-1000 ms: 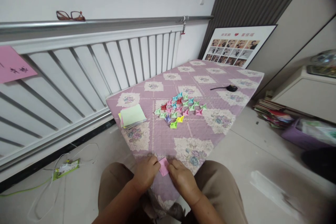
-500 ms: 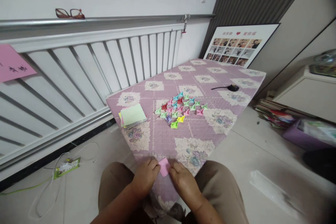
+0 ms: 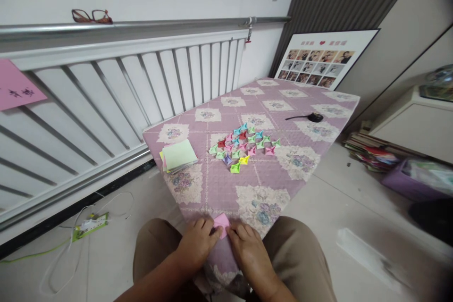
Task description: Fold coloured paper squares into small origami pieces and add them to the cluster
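Observation:
A small folded square of pink paper (image 3: 222, 221) lies at the near end of the cloth-covered table, between my hands. My left hand (image 3: 200, 240) grips its left side, with the thumb laid over the lower part of the paper. At the right edge, the closed fingers of my right hand (image 3: 247, 245) hold the paper. Farther up the table stand several small folded paper pieces (image 3: 244, 144) in green, pink, blue, red, yellow and purple, set close together. A stack of square paper sheets (image 3: 180, 155), pale green on top, lies to their left.
The table wears a purple floral cloth (image 3: 226, 188). A black object with a thin tail (image 3: 314, 117) lies toward its far right. A white radiator (image 3: 191, 75) runs along the left side; a photo board (image 3: 314, 59) leans behind. A power strip (image 3: 91, 226) with cables sits on the floor.
My left thumb has moved right onto the lower part of the pink paper. My right hand stays at the paper's right edge, nearly still.

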`<state>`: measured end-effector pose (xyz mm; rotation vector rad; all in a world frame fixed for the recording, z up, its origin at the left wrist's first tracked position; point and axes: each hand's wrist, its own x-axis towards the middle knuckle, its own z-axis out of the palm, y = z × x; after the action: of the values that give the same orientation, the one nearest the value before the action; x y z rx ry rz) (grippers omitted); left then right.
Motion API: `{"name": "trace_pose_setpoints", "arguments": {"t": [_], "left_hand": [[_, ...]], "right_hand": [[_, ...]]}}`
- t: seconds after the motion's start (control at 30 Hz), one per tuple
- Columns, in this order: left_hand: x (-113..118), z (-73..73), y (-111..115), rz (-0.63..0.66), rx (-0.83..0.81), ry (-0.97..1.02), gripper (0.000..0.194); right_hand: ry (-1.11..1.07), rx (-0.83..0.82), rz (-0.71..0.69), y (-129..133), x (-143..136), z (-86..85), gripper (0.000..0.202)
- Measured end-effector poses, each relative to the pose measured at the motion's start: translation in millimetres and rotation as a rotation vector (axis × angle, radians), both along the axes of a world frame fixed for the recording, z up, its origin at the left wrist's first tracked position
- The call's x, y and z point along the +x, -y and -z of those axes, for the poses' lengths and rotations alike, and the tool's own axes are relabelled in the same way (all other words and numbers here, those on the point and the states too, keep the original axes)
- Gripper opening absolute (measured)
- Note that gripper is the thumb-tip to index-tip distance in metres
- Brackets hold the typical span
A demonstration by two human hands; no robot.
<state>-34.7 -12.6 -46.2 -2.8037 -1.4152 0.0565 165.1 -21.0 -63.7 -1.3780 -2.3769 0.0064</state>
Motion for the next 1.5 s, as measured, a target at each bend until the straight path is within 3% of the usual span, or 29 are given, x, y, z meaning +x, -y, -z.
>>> {"name": "trace_pose_setpoints", "arguments": {"t": [0.37,0.77,1.0,1.17,1.33,1.5], "left_hand": [[0,2.4,0,-0.019,0.015,-0.012,0.036],[6,12.4,11,-0.141,0.062,0.012,0.033],[11,-5.1,7,-0.263,-0.099,0.132,0.035],[17,-21.5,-11,-0.363,-0.289,0.294,0.021],[21,-20.6,-30,-0.446,-0.333,0.288,0.011],[21,-20.7,-36,-0.454,-0.341,0.286,0.023]], "right_hand": [[-0.101,0.067,0.033,10,-12,17.4,0.027],[-0.072,0.105,0.026,10,-1,6.5,0.029],[-0.195,0.056,0.045,8,-3,-3.2,0.021],[-0.273,-0.076,0.214,-3,-15,-11.3,0.013],[-0.219,-0.144,0.294,-20,-18,-16.8,0.009],[-0.184,-0.224,0.301,-27,-14,-23.9,0.018]]}}
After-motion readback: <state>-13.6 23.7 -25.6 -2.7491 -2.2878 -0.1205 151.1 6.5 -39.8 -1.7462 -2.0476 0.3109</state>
